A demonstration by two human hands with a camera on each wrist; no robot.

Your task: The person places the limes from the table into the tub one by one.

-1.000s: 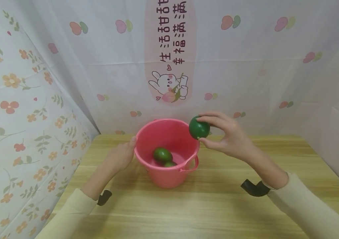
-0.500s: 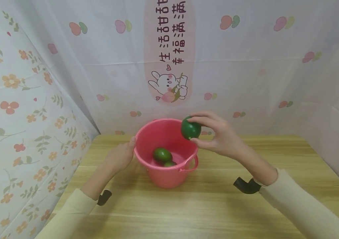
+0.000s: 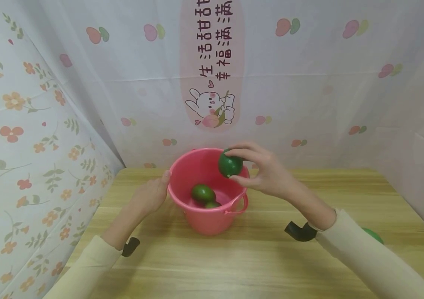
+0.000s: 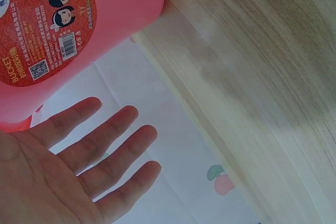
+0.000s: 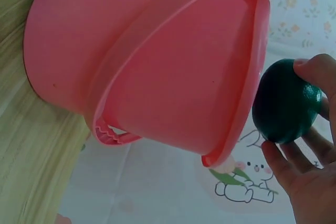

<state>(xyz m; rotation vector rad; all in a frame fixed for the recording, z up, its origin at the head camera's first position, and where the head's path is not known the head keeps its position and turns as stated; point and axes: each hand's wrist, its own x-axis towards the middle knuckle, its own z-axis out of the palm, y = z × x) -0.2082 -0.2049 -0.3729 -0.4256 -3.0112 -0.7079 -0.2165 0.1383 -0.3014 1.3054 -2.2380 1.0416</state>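
Observation:
My right hand [image 3: 266, 172] pinches a dark green lime [image 3: 230, 165] between thumb and fingers, above the right back rim of a pink bucket [image 3: 210, 222]. In the right wrist view the lime [image 5: 286, 102] looks smooth and egg-shaped, close beside the rim. At the bucket's left side is my left hand [image 3: 151, 194], its thumb touching the rim. Its four fingers spread out nearly straight in the left wrist view, below the bucket's red label [image 4: 44, 24]; the thumb is hidden there. Inside the bucket lie a green lime [image 3: 203, 194] and another lime [image 3: 212, 205], partly hidden by the front wall.
The bucket stands on a light wooden table [image 3: 212, 265]. A green rounded thing [image 3: 373, 235] shows partly behind my right sleeve. The bucket's handle [image 3: 242, 206] hangs at its right. Printed cloth [image 3: 152, 99] hangs behind and at the left.
My right hand has moved left with the lime, from beside the bucket to over its rim. The green thing behind my right sleeve has come into view. My left hand has stayed put.

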